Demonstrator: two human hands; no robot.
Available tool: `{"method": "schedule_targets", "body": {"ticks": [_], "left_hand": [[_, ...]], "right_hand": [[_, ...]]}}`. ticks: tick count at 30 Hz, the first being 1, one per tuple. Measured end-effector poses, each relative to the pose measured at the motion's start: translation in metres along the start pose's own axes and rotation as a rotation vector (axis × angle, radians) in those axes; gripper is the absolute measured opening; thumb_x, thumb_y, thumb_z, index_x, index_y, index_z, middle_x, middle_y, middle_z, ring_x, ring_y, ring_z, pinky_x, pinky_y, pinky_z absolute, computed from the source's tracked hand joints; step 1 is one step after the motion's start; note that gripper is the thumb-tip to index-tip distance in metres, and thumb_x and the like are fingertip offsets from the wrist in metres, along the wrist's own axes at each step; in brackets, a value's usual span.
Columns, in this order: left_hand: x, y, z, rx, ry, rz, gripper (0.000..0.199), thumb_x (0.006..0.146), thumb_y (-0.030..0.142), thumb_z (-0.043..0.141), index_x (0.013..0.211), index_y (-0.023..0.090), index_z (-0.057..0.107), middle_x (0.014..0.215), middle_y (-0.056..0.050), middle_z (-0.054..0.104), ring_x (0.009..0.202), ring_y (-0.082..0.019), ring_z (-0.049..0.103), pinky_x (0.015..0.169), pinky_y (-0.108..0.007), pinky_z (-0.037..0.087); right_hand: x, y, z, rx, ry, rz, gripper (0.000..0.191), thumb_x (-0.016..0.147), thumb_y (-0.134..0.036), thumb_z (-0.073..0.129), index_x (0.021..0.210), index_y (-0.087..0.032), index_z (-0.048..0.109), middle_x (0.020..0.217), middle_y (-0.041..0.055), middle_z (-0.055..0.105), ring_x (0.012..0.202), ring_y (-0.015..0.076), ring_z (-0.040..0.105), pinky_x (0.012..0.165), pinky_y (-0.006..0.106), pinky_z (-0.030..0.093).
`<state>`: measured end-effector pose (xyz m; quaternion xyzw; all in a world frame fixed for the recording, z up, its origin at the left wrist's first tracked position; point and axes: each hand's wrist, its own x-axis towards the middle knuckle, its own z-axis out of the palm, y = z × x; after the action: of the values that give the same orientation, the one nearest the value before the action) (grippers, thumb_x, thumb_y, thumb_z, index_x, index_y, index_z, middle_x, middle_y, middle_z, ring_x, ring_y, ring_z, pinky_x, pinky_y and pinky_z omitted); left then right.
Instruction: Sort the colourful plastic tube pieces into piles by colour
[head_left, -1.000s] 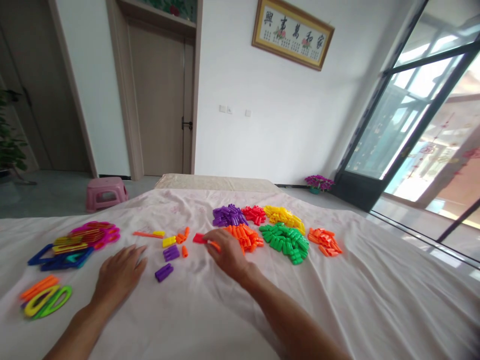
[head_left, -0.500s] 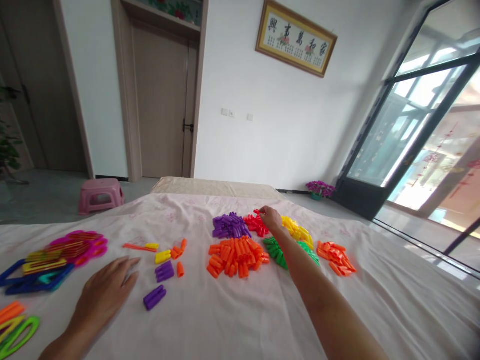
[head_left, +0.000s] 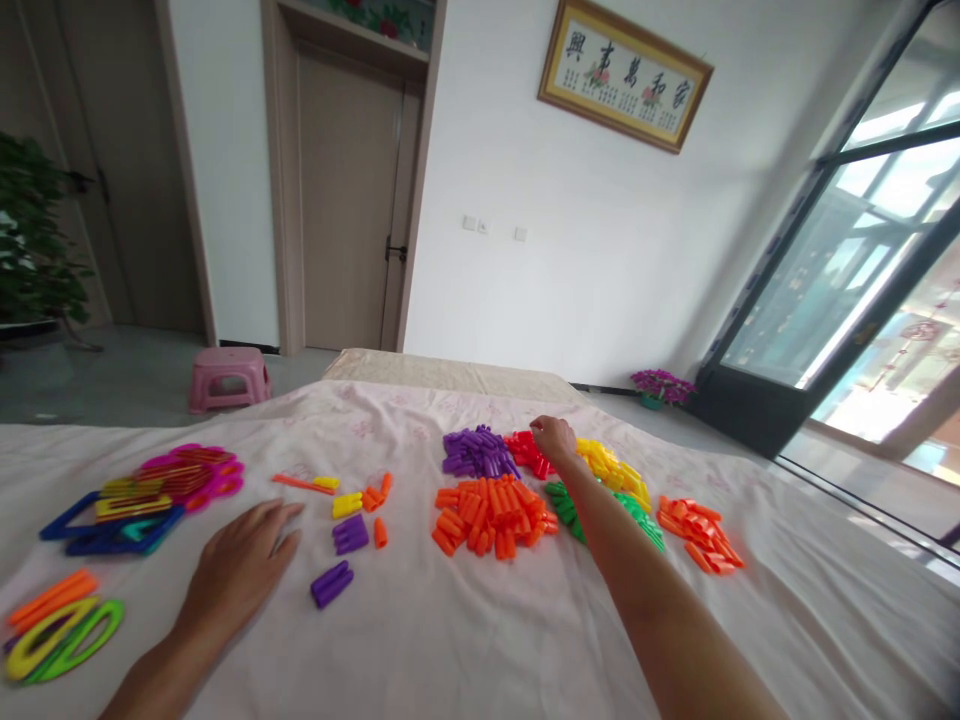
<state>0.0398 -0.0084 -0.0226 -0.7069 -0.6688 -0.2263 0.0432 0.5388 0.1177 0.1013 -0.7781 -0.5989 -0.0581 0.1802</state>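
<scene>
My right hand (head_left: 555,440) is stretched far forward with its fingers bent together, at the red pile (head_left: 528,452); what its fingers hold, if anything, is too small to tell. Around it lie a purple pile (head_left: 478,453), a yellow pile (head_left: 611,468), a green pile (head_left: 636,518) and a big orange pile (head_left: 491,513). My left hand (head_left: 244,560) rests on the cloth with fingers apart and holds nothing. Right of it are purple pieces (head_left: 350,535), yellow pieces (head_left: 347,505) and a single orange piece (head_left: 380,533).
At the left lie pink flower shapes (head_left: 195,475), blue frames (head_left: 112,528) and yellow and green rings (head_left: 86,640). A separate orange heap (head_left: 701,535) is at the right. Past the cloth (head_left: 480,640) stand a pink stool (head_left: 230,378) and purple flowers (head_left: 662,387).
The view has swung a little to the left, so things appear farther right. The red piece seen at my right fingertips earlier no longer shows there, and that hand sits lower against the pile.
</scene>
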Motion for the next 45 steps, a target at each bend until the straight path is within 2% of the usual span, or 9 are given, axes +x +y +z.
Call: {"method": "schedule_targets", "body": {"ticks": [6,9,13,16,20,25,32,39,45], "left_hand": [[-0.001,0.016,-0.020,-0.007,-0.063,-0.061,0.041,0.092,0.031,0.045,0.127,0.025,0.065,0.137,-0.008,0.062,0.130,-0.024,0.052,0.109,-0.039,0.036],[-0.001,0.019,-0.024,-0.023,-0.067,-0.067,0.040,0.092,0.030,0.046,0.128,0.025,0.065,0.137,-0.008,0.061,0.130,-0.024,0.051,0.109,-0.039,0.035],[-0.002,0.019,-0.024,-0.032,-0.063,-0.077,0.040,0.093,0.031,0.047,0.128,0.024,0.064,0.138,-0.009,0.060,0.130,-0.025,0.050,0.109,-0.040,0.035],[-0.002,0.019,-0.024,-0.042,-0.060,-0.060,0.040,0.093,0.031,0.048,0.129,0.023,0.065,0.137,-0.009,0.060,0.129,-0.025,0.051,0.108,-0.040,0.036],[-0.002,0.019,-0.025,-0.043,-0.050,-0.047,0.040,0.092,0.030,0.048,0.127,0.022,0.066,0.136,-0.009,0.061,0.126,-0.025,0.053,0.108,-0.040,0.036],[-0.001,0.018,-0.023,-0.019,-0.044,-0.047,0.041,0.092,0.031,0.047,0.128,0.023,0.065,0.137,-0.009,0.061,0.128,-0.026,0.053,0.107,-0.041,0.037],[-0.002,0.012,-0.018,0.007,-0.048,-0.025,0.044,0.094,0.034,0.042,0.129,0.022,0.065,0.138,-0.010,0.060,0.130,-0.025,0.053,0.107,-0.042,0.038],[-0.001,0.012,-0.019,0.022,-0.049,-0.003,0.045,0.094,0.033,0.040,0.129,0.021,0.064,0.136,-0.010,0.062,0.130,-0.024,0.053,0.107,-0.040,0.039],[0.000,0.009,-0.015,0.012,-0.028,0.004,0.045,0.092,0.034,0.040,0.127,0.021,0.065,0.133,-0.009,0.063,0.127,-0.025,0.055,0.106,-0.040,0.040]], "right_hand": [[-0.038,-0.056,-0.009,0.225,0.045,-0.183,0.032,0.094,-0.025,0.049,0.115,-0.023,0.074,0.114,0.0044,0.075,0.107,0.0194,0.067,0.091,0.027,0.048],[-0.083,-0.105,-0.007,0.448,-0.073,-0.458,0.027,0.093,-0.025,0.052,0.108,-0.023,0.075,0.105,0.0028,0.076,0.096,0.0187,0.069,0.086,0.027,0.051],[-0.143,-0.162,0.001,0.420,-0.239,-0.746,0.028,0.089,-0.022,0.057,0.112,-0.024,0.074,0.109,0.0040,0.075,0.096,0.0194,0.069,0.086,0.029,0.051],[-0.164,-0.191,0.015,0.313,-0.301,-0.751,0.035,0.088,-0.021,0.058,0.121,-0.023,0.069,0.116,0.0068,0.071,0.099,0.0203,0.068,0.084,0.030,0.050],[-0.163,-0.219,0.032,0.196,-0.363,-0.698,0.042,0.089,-0.032,0.059,0.130,-0.023,0.063,0.123,0.0097,0.067,0.103,0.0232,0.067,0.081,0.032,0.051],[-0.160,-0.234,0.042,0.068,-0.372,-0.729,0.028,0.087,-0.026,0.056,0.111,-0.022,0.070,0.110,0.0090,0.069,0.102,0.0245,0.066,0.078,0.033,0.051],[-0.172,-0.203,0.024,0.389,-0.240,-0.665,0.040,0.082,-0.018,0.059,0.121,-0.021,0.067,0.114,0.0085,0.070,0.102,0.0209,0.065,0.088,0.030,0.049],[-0.164,-0.105,-0.021,0.671,-0.002,-0.381,0.041,0.080,-0.020,0.060,0.120,-0.022,0.067,0.110,0.0056,0.072,0.083,0.0176,0.065,0.078,0.032,0.053],[-0.191,-0.037,-0.014,0.622,0.114,-0.228,0.047,0.078,-0.023,0.062,0.125,-0.019,0.062,0.111,0.0079,0.064,0.068,0.0122,0.059,0.069,0.030,0.053]]}}
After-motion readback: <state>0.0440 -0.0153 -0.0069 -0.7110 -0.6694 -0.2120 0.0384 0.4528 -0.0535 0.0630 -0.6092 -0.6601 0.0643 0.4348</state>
